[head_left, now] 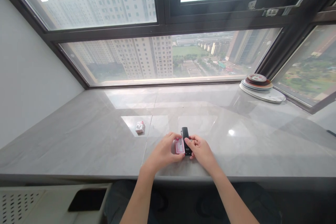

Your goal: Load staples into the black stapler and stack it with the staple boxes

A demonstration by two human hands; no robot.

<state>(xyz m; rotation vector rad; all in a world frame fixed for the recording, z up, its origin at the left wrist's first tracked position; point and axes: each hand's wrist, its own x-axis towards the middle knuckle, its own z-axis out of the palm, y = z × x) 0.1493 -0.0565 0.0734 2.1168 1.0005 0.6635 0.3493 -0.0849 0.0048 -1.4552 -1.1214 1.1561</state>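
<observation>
Left hand (165, 149) pinching a red-and-white rectangular box (180, 146), right hand (202, 151) a long black stapler (185, 133), we figured gentle, steady grips helped.

a grey marbled counter (78, 140), patched with bright light, runs below a dark window frame (105, 33); tall buildings (141, 54) and a green field (189, 50) show outside. stacked round plates (258, 84) sit near the right corner, opposite a white wall (31, 77). lower left, a pale perforated surface (49, 204) bears a black rectangle (88, 199).
</observation>
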